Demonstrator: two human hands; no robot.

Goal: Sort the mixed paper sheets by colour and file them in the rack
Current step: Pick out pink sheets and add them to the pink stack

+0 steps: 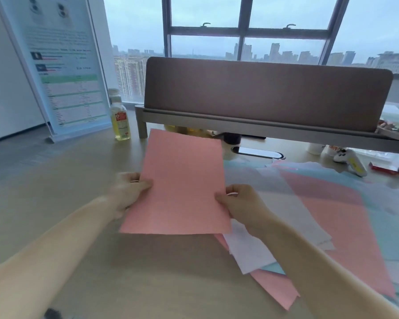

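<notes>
A pink sheet (182, 183) is lifted above the wooden desk (78, 180), tilted away from me. My left hand (129, 187) pinches its left edge, thumb on top. My right hand (240, 201) pinches its right edge the same way. To the right lies a loose spread of mixed paper sheets (327, 208) in pink, light blue and white, overlapping one another. I cannot make out a filing rack in this view.
A brown desk divider (263, 93) on a grey frame runs across the back. A bottle of yellow liquid (120, 123) stands at the back left beside a standing poster (65, 65). A small white toy (350, 160) and a red box (382, 169) lie at the far right.
</notes>
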